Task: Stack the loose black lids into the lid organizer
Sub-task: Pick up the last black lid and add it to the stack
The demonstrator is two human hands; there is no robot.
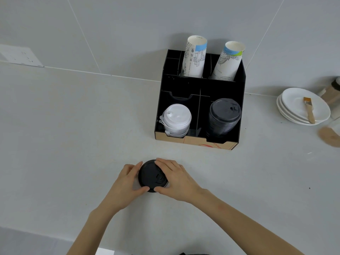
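A small stack of loose black lids (pixel 150 174) rests on the grey counter in front of me. My left hand (pixel 127 183) grips its left side and my right hand (pixel 176 179) grips its right side, fingers curled around the rim. Behind it stands the black lid organizer (pixel 200 85). Its front right compartment holds a tall stack of black lids (pixel 223 116), and its front left compartment holds white lids (pixel 176 119). Two rolls of paper cups (pixel 194 56) stand in the back compartments.
At the right edge of the counter sits a pile of white plates (pixel 301 115) with a small brush (pixel 309 109) on top. A jar and a wooden disc (pixel 329 136) lie beside them. A wall socket (pixel 20 55) is at the far left.
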